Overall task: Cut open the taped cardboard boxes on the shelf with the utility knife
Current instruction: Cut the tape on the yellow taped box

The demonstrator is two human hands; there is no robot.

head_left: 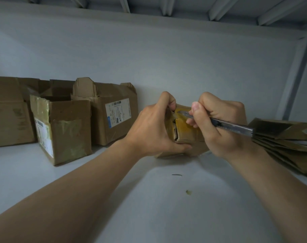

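Boxes [65, 130] at nine o'clock stand open; left hand [149, 132] grips the small taped box [184, 129], right hand [222, 120] holds utility knife [237, 128] on its tape

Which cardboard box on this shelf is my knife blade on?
The small yellow-taped box, gripped by the left hand, with the utility knife in the right hand at its top edge. The three larger boxes to its left stand untouched, flaps open.
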